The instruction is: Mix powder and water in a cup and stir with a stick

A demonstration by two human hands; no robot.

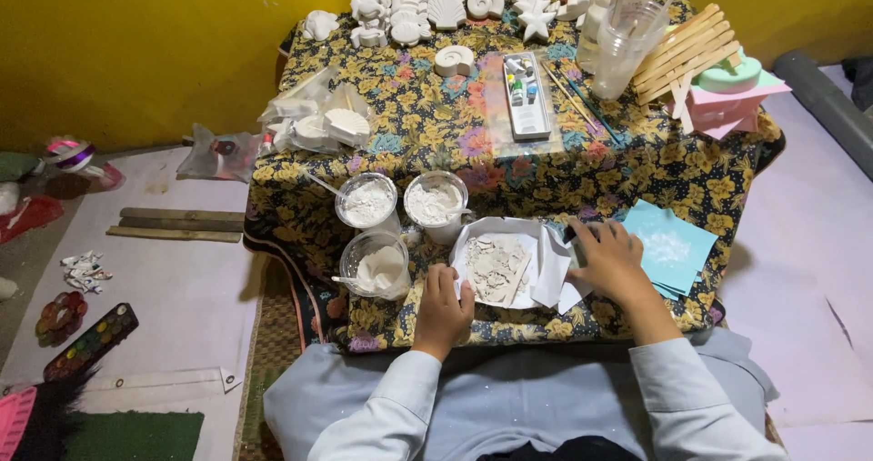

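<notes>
A flat plaster mould (496,267) is lying on white paper (546,261) at the table's near edge. The left hand (443,308), fingers curled, is touching its left side. The right hand (611,261), fingers spread, is pressing the paper flat. Three cups of white powder (400,220) are standing just left.

Wall (155,52) behind: flat mustard yellow, evenly lit, no window in view. Low worktop (436,134) stands against it, draped in a dark cloth with yellow, blue and pink flowers. Floor covered with pale sheets (182,288); a woven mat (273,352) lies at the worktop's near left corner. Patch of green turf (136,435) at lower left. Grey pipe (823,97) runs along the floor at right, near the wall. Light soft, shadows faint.
</notes>
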